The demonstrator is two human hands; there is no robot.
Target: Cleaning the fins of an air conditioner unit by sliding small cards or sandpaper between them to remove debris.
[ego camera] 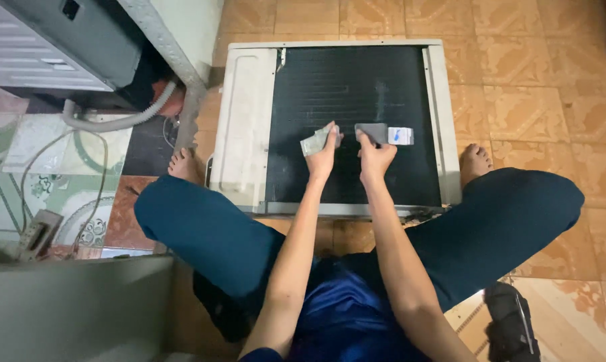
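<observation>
Blue shorts (pixel 343 315) and the person's two forearms fill the lower middle of the frame, with dark teal trouser legs (pixel 209 228) spread to either side as the person sits on the tiled floor (pixel 537 100).

Largest of the things ahead is the air-conditioner unit (pixel 249 134), lying flat on the floor in the upper middle of the frame, its cream casing framing a black finned coil (pixel 343 87). Both bare feet rest just beside its left and right edges. The fins look thin, so a hard or slanted push from either hand could bend them, and a knuckle dragged along them could be cut.

At the upper left stands a grey cabinet (pixel 55 40) with a corrugated hose (pixel 115 122) curling from under it, and a thin cable (pixel 48 161) runs down over patterned tiles to a power strip (pixel 38 231) at the left edge. That cable lies near the left foot; a shift of the leg could snag it. A black bag (pixel 511 322) sits at the lower right.

Over the middle of the coil, the right hand (pixel 375 155) pinches a flat grey comb-like tool (pixel 373 132) with a white and blue end, lying against the fins. If it is tilted or jumps rows, it could flatten fins instead of running between them. The left hand (pixel 326 153) grips a small pale folded piece (pixel 314 142), perhaps a cloth or packet; what it is cannot be told. Held loosely, it could drop onto the coil.
</observation>
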